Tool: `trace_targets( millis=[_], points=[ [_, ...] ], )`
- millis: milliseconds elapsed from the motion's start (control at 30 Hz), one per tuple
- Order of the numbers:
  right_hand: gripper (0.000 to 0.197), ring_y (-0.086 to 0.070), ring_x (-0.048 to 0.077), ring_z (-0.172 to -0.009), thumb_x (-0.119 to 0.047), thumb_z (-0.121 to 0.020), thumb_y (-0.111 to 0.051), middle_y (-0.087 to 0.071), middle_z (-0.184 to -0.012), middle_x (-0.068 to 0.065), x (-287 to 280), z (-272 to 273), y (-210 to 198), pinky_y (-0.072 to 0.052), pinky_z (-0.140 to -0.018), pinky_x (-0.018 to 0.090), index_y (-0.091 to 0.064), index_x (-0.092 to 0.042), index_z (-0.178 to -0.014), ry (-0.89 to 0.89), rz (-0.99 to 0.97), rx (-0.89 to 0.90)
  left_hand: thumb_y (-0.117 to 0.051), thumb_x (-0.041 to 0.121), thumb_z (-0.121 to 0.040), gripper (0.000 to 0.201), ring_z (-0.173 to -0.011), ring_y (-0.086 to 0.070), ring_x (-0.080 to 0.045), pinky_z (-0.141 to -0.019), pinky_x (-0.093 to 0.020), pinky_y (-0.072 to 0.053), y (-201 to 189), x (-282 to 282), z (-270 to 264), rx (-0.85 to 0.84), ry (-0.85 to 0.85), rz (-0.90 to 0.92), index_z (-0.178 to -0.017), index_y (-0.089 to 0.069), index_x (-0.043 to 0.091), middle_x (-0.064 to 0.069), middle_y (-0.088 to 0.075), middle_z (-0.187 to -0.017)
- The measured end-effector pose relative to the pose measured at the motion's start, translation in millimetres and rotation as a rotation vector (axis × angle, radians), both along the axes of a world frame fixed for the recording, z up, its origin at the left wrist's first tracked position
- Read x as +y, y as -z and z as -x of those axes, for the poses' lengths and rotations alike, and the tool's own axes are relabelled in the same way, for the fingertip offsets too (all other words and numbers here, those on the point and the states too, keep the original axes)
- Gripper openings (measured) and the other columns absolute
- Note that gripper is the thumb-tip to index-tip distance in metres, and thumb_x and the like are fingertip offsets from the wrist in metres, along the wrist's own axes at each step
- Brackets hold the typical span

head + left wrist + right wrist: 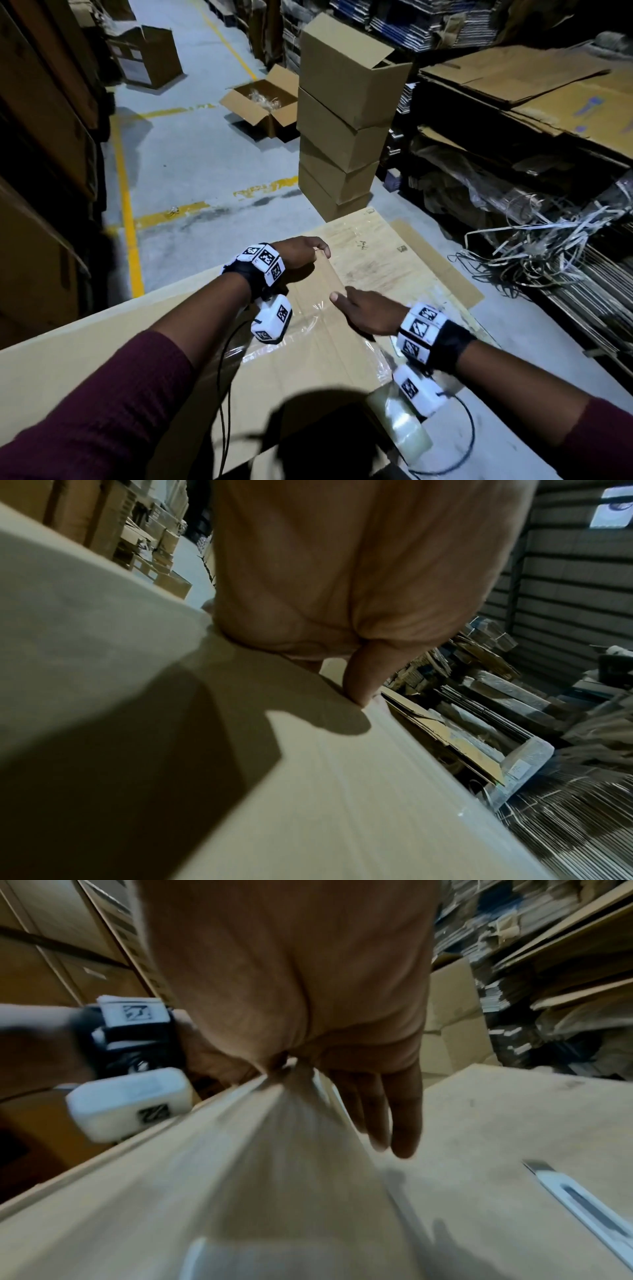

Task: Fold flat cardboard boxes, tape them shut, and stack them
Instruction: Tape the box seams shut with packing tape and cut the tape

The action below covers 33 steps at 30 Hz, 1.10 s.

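I have a box (pixel 191 346) lying in front of me on the surface (pixel 394 260), its seam run over with clear tape (pixel 322 277). My left hand (pixel 298 255) sits at the far end of the seam, fingers curled over the box edge and the thumb pressing the tape end down. My right hand (pixel 368 313) lies flat on the tape nearer me, fingers straight, thumb stretched along the strip; in the right wrist view the film bunches under the palm. The tape roll (pixel 402 425) rests by my right wrist, and a knife (pixel 589 1199) lies on the surface beside it. I judge the box light and stiff but hollow, so it will dent under hard pressing; take it by opposite edges or corners. The tape is thin, sticky and quick to wrinkle. A stack of boxes (pixel 346 116) stands on the floor beyond
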State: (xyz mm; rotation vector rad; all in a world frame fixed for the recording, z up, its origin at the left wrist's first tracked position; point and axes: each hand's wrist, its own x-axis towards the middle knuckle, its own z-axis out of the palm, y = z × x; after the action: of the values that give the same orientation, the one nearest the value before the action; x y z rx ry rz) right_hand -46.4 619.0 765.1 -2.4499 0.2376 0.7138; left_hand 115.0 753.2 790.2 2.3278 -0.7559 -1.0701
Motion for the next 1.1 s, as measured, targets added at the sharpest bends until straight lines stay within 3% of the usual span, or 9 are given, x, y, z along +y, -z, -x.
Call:
trace_targets(
  millis=[100, 200, 267, 300, 400, 633, 767, 933, 1100],
  points=[
    [0.076, -0.062, 0.026, -0.102, -0.064, -0.102, -0.019, -0.068, -0.100, 0.008, -1, 50, 14, -0.043, -0.093, 0.035, -0.028, -0.010, -0.155, 0.097, -0.119, -0.099, -0.037, -0.002, -0.099, 0.037, -0.133, -0.044, -0.036, -0.086, -0.025, -0.030, 1, -2, -2, -0.025, 0.013, 0.006, -0.120, -0.061, 0.017, -0.020, -0.046, -0.148],
    [0.071, -0.061, 0.015, -0.082, -0.057, -0.104, -0.023, -0.061, -0.078, -0.009, 7, 86, 24, -0.041, -0.081, 0.028, -0.019, -0.014, -0.161, 0.198, -0.185, -0.196, -0.037, -0.001, -0.099, 0.041, -0.127, -0.046, -0.026, -0.092, -0.025, -0.031, 5, 0, 1, -0.052, -0.020, 0.017, -0.122, -0.063, 0.021, -0.008, -0.046, -0.150],
    [0.064, -0.060, 0.020, -0.120, -0.047, -0.108, -0.027, -0.066, -0.127, 0.007, 17, 98, 34, -0.041, -0.100, 0.030, -0.015, -0.013, -0.162, 0.248, -0.176, -0.329, -0.040, 0.004, -0.101, 0.041, -0.127, -0.047, -0.022, -0.096, -0.024, -0.032, 5, 3, 4, -0.078, -0.052, 0.038, -0.126, -0.064, 0.025, -0.004, -0.046, -0.151],
    [0.062, -0.044, 0.020, -0.141, -0.043, -0.109, -0.028, -0.047, -0.153, 0.009, 21, 99, 38, -0.033, -0.115, 0.032, -0.014, -0.014, -0.162, 0.235, -0.158, -0.436, -0.043, 0.007, -0.102, 0.039, -0.130, -0.047, -0.022, -0.098, -0.024, -0.033, 6, 4, 4, -0.093, -0.080, 0.040, -0.129, -0.063, 0.026, -0.004, -0.046, -0.151],
    [0.059, -0.013, 0.014, -0.156, -0.038, -0.107, -0.026, -0.016, -0.169, 0.002, 27, 87, 48, -0.018, -0.125, 0.035, -0.021, -0.015, -0.161, 0.004, -0.019, -0.706, -0.054, 0.021, -0.101, 0.036, -0.129, -0.052, -0.027, -0.106, -0.031, -0.040, 5, 11, 2, -0.192, -0.195, 0.008, -0.137, -0.056, 0.026, -0.008, -0.052, -0.146],
    [0.074, -0.007, 0.022, -0.157, -0.052, -0.100, -0.013, -0.006, -0.170, 0.005, 34, 36, 47, -0.016, -0.126, 0.041, -0.013, -0.012, -0.162, -0.095, 0.055, -0.633, -0.068, 0.044, -0.088, 0.078, -0.139, -0.038, -0.034, -0.111, -0.052, -0.029, -11, 35, 20, -0.520, -0.308, -0.255, -0.154, -0.030, 0.027, -0.010, -0.039, -0.152],
    [0.082, -0.005, 0.027, -0.157, -0.059, -0.095, -0.007, -0.007, -0.170, 0.007, 37, 24, 47, -0.018, -0.125, 0.046, -0.009, -0.015, -0.163, -0.041, 0.075, -0.572, -0.070, 0.041, -0.085, 0.056, -0.138, -0.034, -0.034, -0.109, -0.049, -0.037, -5, 46, 66, -0.499, -0.213, -0.141, -0.138, -0.053, 0.032, -0.008, -0.043, -0.143],
    [0.076, 0.001, 0.031, -0.156, -0.056, -0.098, -0.016, 0.001, -0.170, 0.011, 39, 26, 41, -0.018, -0.124, 0.049, -0.002, -0.020, -0.163, -0.033, 0.067, -0.525, -0.059, 0.029, -0.093, 0.041, -0.146, -0.021, -0.030, -0.112, -0.043, -0.034, 3, 53, 121, -0.516, -0.246, -0.063, -0.134, -0.058, 0.028, -0.010, -0.034, -0.154],
    [0.078, 0.017, 0.026, -0.155, -0.062, -0.103, -0.026, 0.018, -0.168, 0.008, 18, 24, 27, -0.007, -0.125, 0.051, 0.005, -0.022, -0.162, -0.260, 0.084, -0.409, -0.059, 0.031, -0.094, 0.026, -0.144, -0.023, -0.033, -0.111, -0.040, -0.034, 1, 58, 150, -0.568, -0.236, -0.127, -0.118, -0.065, 0.022, -0.012, -0.036, -0.153]
  ],
)
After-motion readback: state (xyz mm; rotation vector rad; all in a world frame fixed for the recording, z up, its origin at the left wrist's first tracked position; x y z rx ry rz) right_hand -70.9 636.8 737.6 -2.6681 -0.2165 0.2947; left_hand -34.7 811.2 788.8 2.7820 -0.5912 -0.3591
